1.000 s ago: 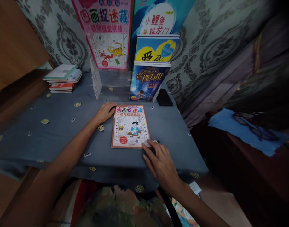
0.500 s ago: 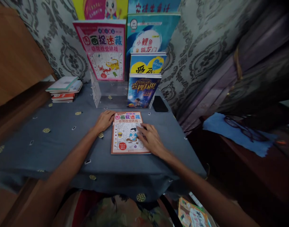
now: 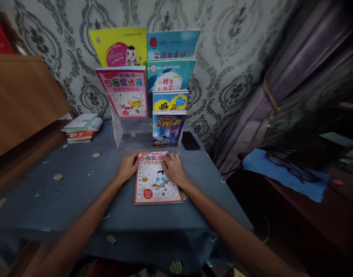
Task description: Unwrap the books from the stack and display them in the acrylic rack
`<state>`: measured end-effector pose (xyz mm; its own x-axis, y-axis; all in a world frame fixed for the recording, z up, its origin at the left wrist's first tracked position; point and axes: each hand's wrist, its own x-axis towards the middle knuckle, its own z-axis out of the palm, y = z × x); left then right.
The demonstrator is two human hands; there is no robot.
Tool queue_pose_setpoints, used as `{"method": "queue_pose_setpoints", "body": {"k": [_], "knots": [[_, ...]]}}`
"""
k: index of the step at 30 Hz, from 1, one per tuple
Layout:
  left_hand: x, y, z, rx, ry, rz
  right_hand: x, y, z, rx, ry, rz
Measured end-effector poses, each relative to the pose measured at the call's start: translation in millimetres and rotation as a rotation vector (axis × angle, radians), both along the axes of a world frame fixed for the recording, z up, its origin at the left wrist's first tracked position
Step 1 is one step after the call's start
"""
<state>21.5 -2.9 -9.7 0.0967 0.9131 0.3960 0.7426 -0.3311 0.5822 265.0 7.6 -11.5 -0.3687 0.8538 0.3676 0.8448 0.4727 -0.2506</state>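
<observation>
A thin picture book [image 3: 156, 184] with a pink-bordered cover and a cartoon figure lies flat on the grey-blue tablecloth [image 3: 78, 181]. My left hand [image 3: 127, 167] rests at the book's upper left corner, fingers curled onto its edge. My right hand [image 3: 173, 167] lies on the book's upper right part, fingers stretched over the title. Behind it stands a clear acrylic display rack [image 3: 121, 132] holding several upright children's books, among them a matching pink one [image 3: 124, 92] and a dark blue one [image 3: 167, 127].
A small stack of books [image 3: 81, 129] lies at the table's back left. A black phone [image 3: 190, 140] lies right of the rack. Patterned wallpaper is behind, a curtain [image 3: 294, 84] to the right, and a blue cloth with glasses [image 3: 283, 171] on a dark side surface.
My right hand moved from the book's lower right corner up to its upper right part. The view tilted up, showing more of the rack. My left hand stayed at the upper left corner.
</observation>
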Motion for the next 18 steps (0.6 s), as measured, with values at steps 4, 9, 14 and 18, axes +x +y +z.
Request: {"method": "queue_pose_setpoints", "body": {"k": [4,9,14,18], "knots": [[-5.0,10.6,-2.2,-0.168,-0.445,-0.051,1.6,1.7,-2.4,0.019,0.034,0.005],[-6.9,12.5,1.7,-0.394,-0.98,0.065,1.8,2.0,-4.0,0.012,0.096,-0.004],[3.5,4.8,10.4,-0.609,-1.067,-0.046,3.6,3.8,-8.3,0.004,0.202,0.011],[10.9,0.3,17.5,-0.697,-1.081,-0.154,7.9,8.1,-10.7,-0.019,0.329,0.034]]}}
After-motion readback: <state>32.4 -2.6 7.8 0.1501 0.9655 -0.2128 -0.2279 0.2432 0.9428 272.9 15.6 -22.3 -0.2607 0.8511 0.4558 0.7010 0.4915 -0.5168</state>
